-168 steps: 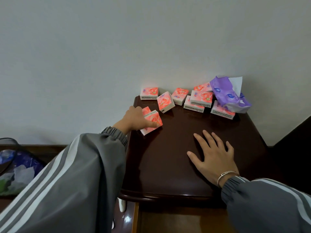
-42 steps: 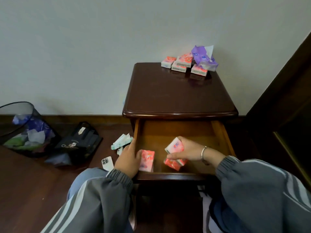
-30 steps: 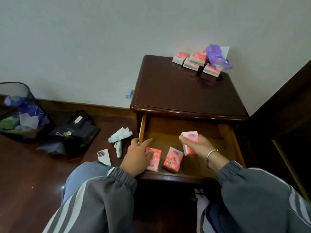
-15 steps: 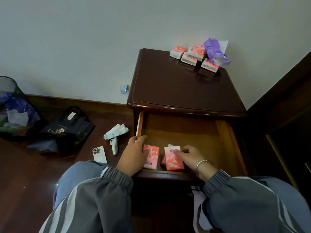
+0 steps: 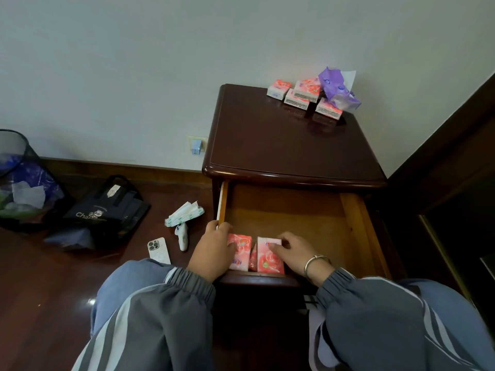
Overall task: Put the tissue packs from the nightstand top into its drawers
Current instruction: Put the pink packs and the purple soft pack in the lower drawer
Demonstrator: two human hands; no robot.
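Note:
The dark wooden nightstand (image 5: 281, 145) has its top drawer (image 5: 289, 210) pulled open. Three pink tissue packs lie at the drawer's front left. My left hand (image 5: 211, 253) rests on the left pack (image 5: 241, 249), thumb by the drawer's left wall. My right hand (image 5: 294, 253) pinches the top edge of the right pack (image 5: 269, 261). A third pack (image 5: 253, 261) stands edge-on between them. Several pink packs (image 5: 301, 96) and a crumpled purple tissue pack (image 5: 337, 89) sit at the back right of the nightstand top.
On the floor to the left lie a white phone (image 5: 158, 250), a small white object (image 5: 182, 235), a green-patterned tissue pack (image 5: 184, 212), a black bag (image 5: 104, 210) and a mesh bin (image 5: 18, 180). Dark furniture (image 5: 455, 183) stands on the right. A charger (image 5: 197, 147) sits in the wall socket.
My right hand has laid its pack flat beside the others at the drawer's front. My left hand has stayed on the left pack. Earlier, both hands were on the nightstand top.

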